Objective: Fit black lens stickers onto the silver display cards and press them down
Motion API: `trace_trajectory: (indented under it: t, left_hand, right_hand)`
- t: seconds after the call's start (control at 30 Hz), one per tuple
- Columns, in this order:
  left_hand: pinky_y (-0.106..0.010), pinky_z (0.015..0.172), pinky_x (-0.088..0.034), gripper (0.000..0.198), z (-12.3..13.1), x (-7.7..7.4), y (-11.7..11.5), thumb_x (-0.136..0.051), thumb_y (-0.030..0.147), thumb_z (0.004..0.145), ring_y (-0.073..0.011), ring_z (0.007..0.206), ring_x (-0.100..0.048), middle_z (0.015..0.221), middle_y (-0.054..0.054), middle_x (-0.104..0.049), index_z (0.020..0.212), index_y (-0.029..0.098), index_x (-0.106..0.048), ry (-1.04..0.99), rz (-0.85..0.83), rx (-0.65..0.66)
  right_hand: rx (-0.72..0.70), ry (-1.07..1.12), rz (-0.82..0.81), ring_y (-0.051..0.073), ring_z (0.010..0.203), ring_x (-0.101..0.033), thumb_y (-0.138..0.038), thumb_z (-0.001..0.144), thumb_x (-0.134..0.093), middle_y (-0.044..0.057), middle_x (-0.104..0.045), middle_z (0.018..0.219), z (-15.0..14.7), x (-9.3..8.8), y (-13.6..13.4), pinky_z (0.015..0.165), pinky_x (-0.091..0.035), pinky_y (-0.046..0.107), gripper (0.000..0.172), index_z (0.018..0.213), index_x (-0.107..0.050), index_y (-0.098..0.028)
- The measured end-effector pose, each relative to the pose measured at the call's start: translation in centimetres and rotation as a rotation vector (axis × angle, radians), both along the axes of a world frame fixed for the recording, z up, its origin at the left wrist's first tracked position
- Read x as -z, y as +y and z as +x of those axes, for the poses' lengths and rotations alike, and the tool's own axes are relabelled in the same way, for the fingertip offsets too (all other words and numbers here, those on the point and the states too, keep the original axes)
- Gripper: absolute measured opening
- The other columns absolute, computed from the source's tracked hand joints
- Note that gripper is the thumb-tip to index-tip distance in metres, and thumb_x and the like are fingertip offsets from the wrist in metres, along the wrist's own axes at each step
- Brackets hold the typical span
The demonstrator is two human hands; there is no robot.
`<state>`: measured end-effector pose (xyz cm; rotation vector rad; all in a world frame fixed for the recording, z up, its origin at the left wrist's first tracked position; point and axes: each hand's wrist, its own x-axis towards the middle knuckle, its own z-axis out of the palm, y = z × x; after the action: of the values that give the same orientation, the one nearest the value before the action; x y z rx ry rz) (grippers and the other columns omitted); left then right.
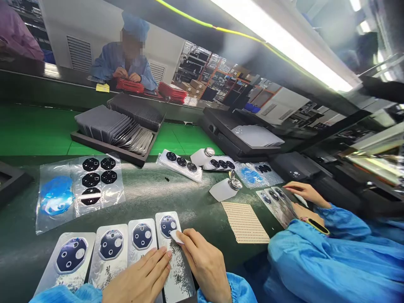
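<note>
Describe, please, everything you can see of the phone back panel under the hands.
The phone back panel is a glossy silver-white slab with dark marbled streaks, lying flat on the green mat, last in a row of similar panels. Near its top sits a dark octagonal camera plate. The right hand presses a small white piece against it; the left hand's fingertips reach its edge.

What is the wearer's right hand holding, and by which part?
The right hand grips a small white tab by its right end, at the fingertips, over the rightmost printed panel.
</note>
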<state>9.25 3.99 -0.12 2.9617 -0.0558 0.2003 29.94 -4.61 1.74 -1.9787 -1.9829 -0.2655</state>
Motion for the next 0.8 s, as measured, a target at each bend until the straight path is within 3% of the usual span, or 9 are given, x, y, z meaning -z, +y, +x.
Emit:
trace_trajectory:
  t: [0.47, 0.8]
  left_hand:
    - [-0.04, 0.114, -0.026, 0.07, 0.0, 0.55, -0.24, -0.046, 0.043, 0.095, -0.0305, 0.14, -0.032, 0.152, -0.02, -0.031, 0.147, 0.001, -0.026, -0.023, -0.021, -0.007]
    - [-0.038, 0.111, -0.028, 0.062, 0.17, -0.34, -0.11, -0.04, 0.045, 0.098, -0.0304, 0.135, -0.04, 0.147, -0.02, -0.04, 0.14, 0.0, -0.04, -0.029, 0.064, 0.003]
  right_hand:
    - [0.009, 0.001, 0.023, 0.015, 0.073, -0.065, -0.019, 0.102, -0.032, 0.007, -0.068, 0.086, -0.15, -0.07, 0.08, 0.062, -0.049, 0.024, 0.032, 0.108, -0.064, -0.016]
    - [0.007, 0.003, -0.002, 0.016, 0.074, -0.064, -0.019, 0.101, -0.033, 0.007, -0.068, 0.088, -0.1, -0.14, -0.02, 0.062, -0.049, 0.024, 0.031, 0.109, -0.064, -0.016]
